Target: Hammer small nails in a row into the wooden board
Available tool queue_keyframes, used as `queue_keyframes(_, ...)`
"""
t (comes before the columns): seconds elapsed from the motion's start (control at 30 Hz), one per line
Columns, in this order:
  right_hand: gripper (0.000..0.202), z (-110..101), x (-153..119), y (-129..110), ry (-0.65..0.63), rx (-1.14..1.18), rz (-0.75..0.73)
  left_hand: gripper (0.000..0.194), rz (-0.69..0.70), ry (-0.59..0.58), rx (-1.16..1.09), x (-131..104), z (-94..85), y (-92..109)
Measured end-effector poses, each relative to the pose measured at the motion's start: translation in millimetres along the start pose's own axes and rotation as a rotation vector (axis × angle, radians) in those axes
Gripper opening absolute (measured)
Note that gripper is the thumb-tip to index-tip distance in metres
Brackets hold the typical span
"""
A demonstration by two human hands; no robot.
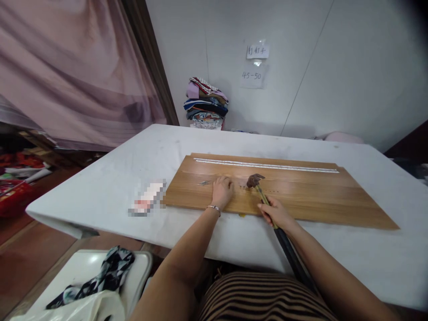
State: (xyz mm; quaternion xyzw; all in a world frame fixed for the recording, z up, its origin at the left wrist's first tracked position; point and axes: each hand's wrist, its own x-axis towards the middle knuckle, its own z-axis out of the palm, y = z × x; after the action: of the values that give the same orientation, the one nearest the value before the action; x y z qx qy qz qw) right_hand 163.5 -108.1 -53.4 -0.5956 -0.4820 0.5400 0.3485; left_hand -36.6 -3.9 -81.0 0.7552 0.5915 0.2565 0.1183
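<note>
Well, right hand (278, 214) clasps the hammer (262, 195) — left hand (222, 191) curled on the board (310, 196), its hold unclear.

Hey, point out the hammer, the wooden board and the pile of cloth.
Hammer (284, 242), head view: on the dark part of its handle.
Wooden board (310, 195), head view: on its bare top.
Pile of cloth (206, 106), head view: around the middle layers.
</note>
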Motion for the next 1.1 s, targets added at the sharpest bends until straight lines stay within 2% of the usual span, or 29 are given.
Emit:
queue_keyframes(0.43, 0.034, -2, 3, 6, -0.032, -0.027, -0.001, 0.014, 0.000, 0.018, -0.030, -2, -2.0, 3)
queue_keyframes(0.57, 0.033, -4, 1, 5, -0.033, -0.041, -0.004, 0.014, 0.013, 0.026, -0.101, -2, 0.7, 1)
queue_keyframes(0.67, 0.033, -4, 0, 3, -0.031, -0.043, -0.018, 0.015, -0.025, 0.059, -0.193, -1, -2.8, -6)
queue_keyframes(0.77, 0.033, -4, 0, 2, -0.027, -0.049, -0.017, 0.018, -0.117, 0.115, -0.241, 2, -19.3, -22)
queue_keyframes(0.9, 0.034, -4, 0, 4, -0.019, -0.033, -0.006, 0.021, -0.273, 0.179, -0.178, 3, -57.3, -51)
queue_keyframes(1.0, 0.034, -4, 1, 5, -0.024, -0.022, -0.018, 0.024, -0.370, 0.147, -0.099, 0, -81.6, -68)
queue_keyframes(1.1, 0.034, -5, 0, 5, -0.024, -0.030, -0.014, 0.025, -0.388, 0.104, -0.050, -5, -91.2, -75)
